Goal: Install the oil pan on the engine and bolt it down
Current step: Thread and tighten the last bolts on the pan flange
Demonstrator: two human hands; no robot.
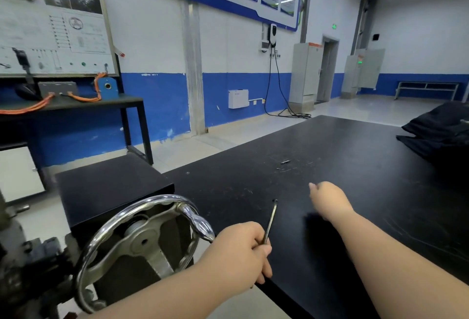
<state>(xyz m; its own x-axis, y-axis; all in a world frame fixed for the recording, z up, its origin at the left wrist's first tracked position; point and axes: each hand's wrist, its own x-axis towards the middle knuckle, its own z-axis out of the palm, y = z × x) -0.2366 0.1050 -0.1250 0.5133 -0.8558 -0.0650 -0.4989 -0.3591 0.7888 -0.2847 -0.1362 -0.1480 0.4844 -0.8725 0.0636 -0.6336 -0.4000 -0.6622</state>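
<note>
Head view of a workshop bench. The left hand is gripping a thin metal tool, its fingers curling round the lower end while the shaft is rising at a slight tilt to a small dark tip above the knuckles. This hand is hovering at the near edge of the black tabletop, just beside the rim of a chromed handwheel. The right hand is reaching forward low over the tabletop, well apart from the left one; it is blurred and seen from the back, so whether its fingers are spread or closed cannot be told. Farther out, a small dark bolt-like piece is lying alone on the tabletop among faint scratches. The handwheel is sitting on dark machinery at the lower left, in front of a black box. Where the oil pan is lying cannot be told from this view. A black bundle of cloth is resting at the tabletop's far right edge. A training board with orange cables is standing against the blue-and-white wall at the left.
</note>
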